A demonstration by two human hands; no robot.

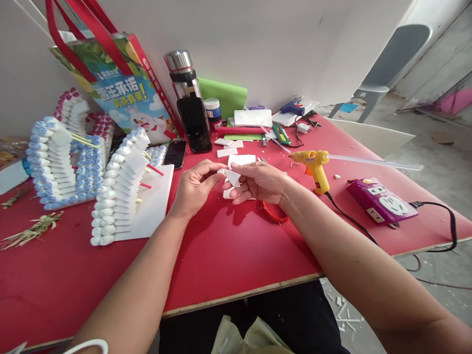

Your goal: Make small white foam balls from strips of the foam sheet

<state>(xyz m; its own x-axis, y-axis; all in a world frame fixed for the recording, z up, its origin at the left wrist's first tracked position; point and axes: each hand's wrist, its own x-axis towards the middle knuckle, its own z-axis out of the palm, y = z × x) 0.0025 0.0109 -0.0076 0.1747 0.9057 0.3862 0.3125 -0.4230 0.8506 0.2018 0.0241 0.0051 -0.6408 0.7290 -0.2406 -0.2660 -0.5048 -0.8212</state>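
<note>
Forearms (129,275) converge forward; left hand (197,189) pinches, right hand (261,182) faces it, thumb above bent fingers.

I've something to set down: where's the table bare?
Red tabletop is bare between the forearms, toward the front edge, and between the dried stalks and left forearm. Crowded: the back, around the steel bottle, and the right, with glue gun and power strip.

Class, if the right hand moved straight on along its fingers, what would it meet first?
Past the white piece in between, the right hand would probably meet the left hand first, though depth is unclear.
</note>
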